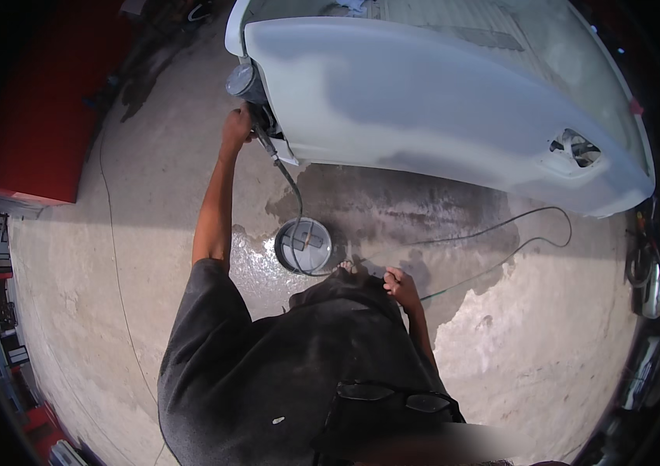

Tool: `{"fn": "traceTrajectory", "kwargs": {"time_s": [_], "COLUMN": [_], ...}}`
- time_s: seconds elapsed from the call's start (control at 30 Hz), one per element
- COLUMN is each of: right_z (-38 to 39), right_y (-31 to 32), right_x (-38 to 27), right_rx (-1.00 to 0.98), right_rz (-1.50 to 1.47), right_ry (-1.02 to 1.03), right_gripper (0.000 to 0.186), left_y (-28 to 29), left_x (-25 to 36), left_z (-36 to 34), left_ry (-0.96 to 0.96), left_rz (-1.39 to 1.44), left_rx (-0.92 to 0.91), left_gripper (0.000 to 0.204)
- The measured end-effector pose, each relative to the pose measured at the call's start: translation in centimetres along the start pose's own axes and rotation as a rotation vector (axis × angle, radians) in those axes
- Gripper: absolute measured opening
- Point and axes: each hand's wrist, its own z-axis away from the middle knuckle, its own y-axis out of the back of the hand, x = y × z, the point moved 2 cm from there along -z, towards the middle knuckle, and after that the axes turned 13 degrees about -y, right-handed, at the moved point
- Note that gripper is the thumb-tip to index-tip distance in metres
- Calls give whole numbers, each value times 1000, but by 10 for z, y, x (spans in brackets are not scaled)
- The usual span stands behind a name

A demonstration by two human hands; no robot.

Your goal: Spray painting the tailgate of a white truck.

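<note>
My left hand (pixel 238 126) reaches far forward, closed round the grip of a dark hose-fed hand tool (pixel 262 138). A round grey cup-like part (pixel 243 81) sits just beyond the hand, by the panel's left edge; whether it belongs to the tool I cannot tell. From the tool a thin hose (pixel 297 190) runs down past a round bucket. Beside them is the car door (pixel 423 101), pale with grey patches and an opening at its right. My right hand (pixel 401 287) is near my body, its fingers curled; what they hold, if anything, is hidden.
The grey bucket (pixel 277 252) stands on the concrete floor with dark blocks inside. Wet patches (pixel 392 194) spread around it. More hose (pixel 532 225) loops across the floor at right. A red cabinet (pixel 35 101) stands far left; dark clutter lines the right edge.
</note>
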Motion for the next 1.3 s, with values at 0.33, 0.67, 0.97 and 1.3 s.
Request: {"fn": "traceTrajectory", "kwargs": {"time_s": [0.33, 0.67, 0.97, 1.3], "right_z": [31, 112, 131, 138], "right_y": [28, 38, -18, 45], "right_x": [87, 337, 461, 493], "right_rx": [292, 674, 458, 392], "right_rz": [-126, -151, -1055, -1756], "right_ry": [-154, -708, -537, 149], "right_gripper": [47, 37, 36, 34], "left_y": [-28, -189, -261, -459], "left_x": [-80, -199, -221, -140], "left_z": [88, 309, 351, 402], "left_ry": [116, 590, 410, 602], "left_rz": [590, -415, -276, 51], "left_rx": [596, -186, -929, -1053], "left_gripper": [88, 55, 40, 49]}}
